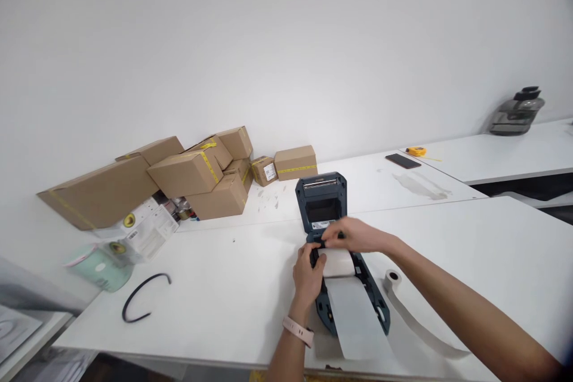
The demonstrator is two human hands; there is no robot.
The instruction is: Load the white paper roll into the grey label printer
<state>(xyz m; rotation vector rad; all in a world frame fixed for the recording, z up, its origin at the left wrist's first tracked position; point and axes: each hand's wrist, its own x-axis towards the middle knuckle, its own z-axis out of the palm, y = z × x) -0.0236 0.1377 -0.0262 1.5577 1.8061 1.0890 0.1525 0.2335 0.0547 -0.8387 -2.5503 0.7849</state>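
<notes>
A dark label printer [321, 194] stands on the white table with its lid raised. Inside it lies a white paper roll [336, 263], and a white strip [357, 316] from it runs over the printer's front toward the table edge. My left hand [308, 271], below a pink wristband, rests on the printer's left side with bent fingers and thumb by the roll's left end. From the right, my right hand [349, 234] reaches over the roll's back, fingers closed together near the hinge; what they pinch is too small to make out.
A small paper roll [393, 279] with a loose strip lies right of the printer. Cardboard boxes [185, 173] are piled back left, near a green container [99, 267] and a black curved strip [129, 298]. Behind right are a phone [403, 160], a yellow tape measure [416, 151] and a bottle [516, 112].
</notes>
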